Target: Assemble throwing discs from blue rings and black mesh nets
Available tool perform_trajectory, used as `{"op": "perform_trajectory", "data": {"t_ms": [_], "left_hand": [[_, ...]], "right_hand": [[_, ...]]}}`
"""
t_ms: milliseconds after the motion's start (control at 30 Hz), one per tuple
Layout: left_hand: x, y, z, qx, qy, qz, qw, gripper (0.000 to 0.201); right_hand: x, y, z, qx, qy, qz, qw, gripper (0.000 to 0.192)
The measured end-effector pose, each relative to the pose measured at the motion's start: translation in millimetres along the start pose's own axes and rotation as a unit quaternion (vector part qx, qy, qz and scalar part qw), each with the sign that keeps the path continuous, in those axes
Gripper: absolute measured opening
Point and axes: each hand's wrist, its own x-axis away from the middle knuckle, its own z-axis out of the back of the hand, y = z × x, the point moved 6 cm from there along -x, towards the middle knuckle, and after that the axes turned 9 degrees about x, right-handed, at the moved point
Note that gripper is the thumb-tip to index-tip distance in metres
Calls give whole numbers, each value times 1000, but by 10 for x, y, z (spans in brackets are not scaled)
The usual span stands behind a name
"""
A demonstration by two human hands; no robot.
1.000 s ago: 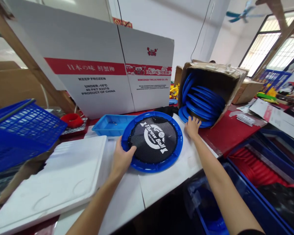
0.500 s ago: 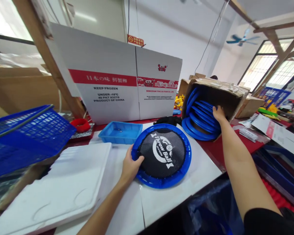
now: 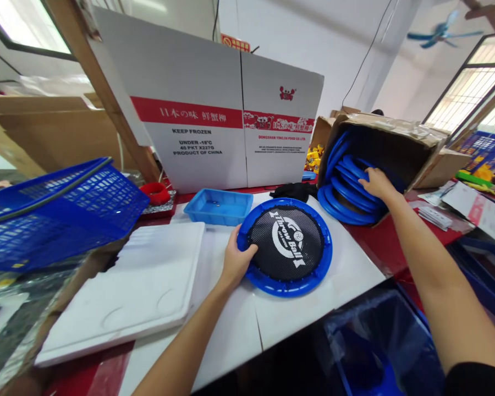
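My left hand [image 3: 238, 257] grips the left edge of a round throw-ball net [image 3: 313, 247], its thumb over the blue rim. The net has black mesh with white "Throw Ball" lettering and lies face up on the white table surface. On the right, my right hand [image 3: 377, 184] reaches into an open cardboard box [image 3: 390, 127] lying on its side. Its fingers are closed on the edge of a blue plastic ring [image 3: 361, 175]. Several more blue rings [image 3: 346, 204] lean stacked in the box, partly spilling from its mouth.
A light blue tray [image 3: 218, 209] with small bits inside and a black glove-like cloth [image 3: 295, 191] lie behind the net. At left are a white foam slab [image 3: 160, 275] and a blue basket [image 3: 66, 214]. A printed carton panel [image 3: 190, 121] stands behind. A lined bin [image 3: 379, 341] sits below the table edge.
The camera view has shifted, so the table scene sits higher and further right or left of before. My right hand has moved slightly among the rings; my left still holds the net.
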Motion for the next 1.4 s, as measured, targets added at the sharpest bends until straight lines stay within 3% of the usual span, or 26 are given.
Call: {"op": "perform_trajectory", "data": {"t_ms": [167, 300, 433, 533, 633, 767, 867, 967, 1033, 1133, 1300, 1400], "left_hand": [[-7, -32, 1, 13, 3, -6, 1000, 76], [-19, -89, 5, 18, -1, -2, 1000, 77], [-23, -85, 3, 14, -2, 1, 1000, 77], [-25, -54, -11, 9, -8, 1, 1000, 76], [-29, -34, -16, 28, -9, 16, 999, 77], [-24, -46, -7, 44, -13, 50, 998, 74], [-17, -77, 8, 56, -18, 69, 996, 73], [-5, -125, 69, 84, 17, 116, 990, 86], [14, -155, 105, 118, 44, 166, 978, 97], [44, -160, 88, 176, 35, 228, 957, 106], [63, -48, -2, 205, -31, 229, 951, 122], [83, 29, -8, 271, -36, 239, 932, 106]], "right_hand": [[285, -265, 32, -65, -24, 103, 992, 59], [510, -245, 233, -149, 59, 98, 982, 57], [738, -311, 596, -217, 144, 80, 962, 58], [1107, -758, 840, -195, 133, 183, 954, 53], [1710, -1343, 884, -144, 88, 308, 936, 48], [2519, -1920, 624, -112, 59, 404, 906, 49], [2794, -2202, 327, -131, 62, 425, 894, 52], [2683, -2454, 79, -173, 91, 409, 891, 55], [2462, -2605, -43, -195, 113, 385, 895, 55], [2092, -2736, -167, -225, 131, 335, 905, 55], [1855, -2496, -204, -329, 196, 186, 905, 55], [1942, -2219, -190, -383, 224, 101, 891, 58]]}}
